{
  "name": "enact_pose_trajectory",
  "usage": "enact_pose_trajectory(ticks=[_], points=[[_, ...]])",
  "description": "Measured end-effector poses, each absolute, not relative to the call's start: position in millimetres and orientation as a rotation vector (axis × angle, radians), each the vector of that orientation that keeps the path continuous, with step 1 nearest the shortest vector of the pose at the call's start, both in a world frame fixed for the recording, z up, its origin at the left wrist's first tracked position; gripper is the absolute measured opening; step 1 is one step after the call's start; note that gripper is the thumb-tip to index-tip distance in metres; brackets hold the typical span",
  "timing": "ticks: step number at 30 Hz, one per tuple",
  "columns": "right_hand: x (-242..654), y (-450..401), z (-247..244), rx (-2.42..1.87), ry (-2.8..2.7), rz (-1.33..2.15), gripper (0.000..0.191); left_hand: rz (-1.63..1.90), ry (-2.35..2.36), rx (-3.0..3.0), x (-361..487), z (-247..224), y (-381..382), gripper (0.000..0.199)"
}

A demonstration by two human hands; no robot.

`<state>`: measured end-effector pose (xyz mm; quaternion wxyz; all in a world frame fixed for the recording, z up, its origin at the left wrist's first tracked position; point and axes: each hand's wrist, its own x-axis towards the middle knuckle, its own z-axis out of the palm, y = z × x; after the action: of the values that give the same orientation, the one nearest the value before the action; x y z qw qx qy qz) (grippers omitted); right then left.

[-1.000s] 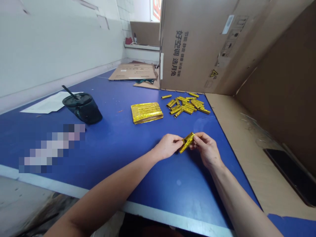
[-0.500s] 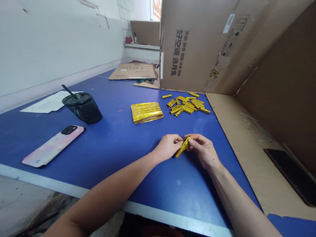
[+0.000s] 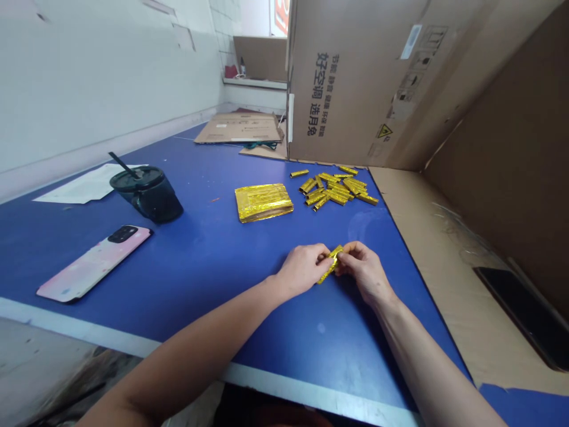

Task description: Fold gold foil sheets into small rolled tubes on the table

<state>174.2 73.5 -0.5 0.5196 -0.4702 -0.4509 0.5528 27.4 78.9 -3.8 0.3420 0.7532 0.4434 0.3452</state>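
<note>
Between my two hands, above the blue table [image 3: 195, 261], is a narrow folded piece of gold foil paper [image 3: 331, 265]. My left hand [image 3: 306, 267] pinches it from the left side, thumb on its face. From the right, my right hand [image 3: 362, 270] grips its upper part with thumb and fingertips. A flat stack of gold foil sheets [image 3: 264, 202] lies beyond my left hand. Farther right, a loose pile of small folded gold strips [image 3: 338, 188] lies near the cardboard, with one strip [image 3: 299, 174] a little apart at its left.
A dark cup with a straw [image 3: 153, 198] stands at the left, by a white paper [image 3: 82, 185]. Nearer lies a pink phone [image 3: 95, 264]. A large cardboard box [image 3: 355, 83] encloses the back right; a black phone-like object [image 3: 520, 314] lies on cardboard. Flat cardboard [image 3: 240, 128] lies behind.
My left thumb has moved onto the face of the gold piece, and my right fingers have shifted along its upper part. The piece now looks flatter and wider.
</note>
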Motion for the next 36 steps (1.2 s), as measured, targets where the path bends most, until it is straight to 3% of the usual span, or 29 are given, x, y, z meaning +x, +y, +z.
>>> enact_pose_trajectory(ticks=[12,25,36], points=[[180,77,0,-1.098,-0.867,1.383,0.017,0.779,1.05,2.002,26,6,75,0.027],[188,83,-3,-1.049,-0.717,1.547,0.013,0.601,0.827,1.616,32,5,77,0.049],[179,80,-6,-1.042,-0.74,1.387,0.02,0.654,0.892,1.764,35,0,68,0.038]])
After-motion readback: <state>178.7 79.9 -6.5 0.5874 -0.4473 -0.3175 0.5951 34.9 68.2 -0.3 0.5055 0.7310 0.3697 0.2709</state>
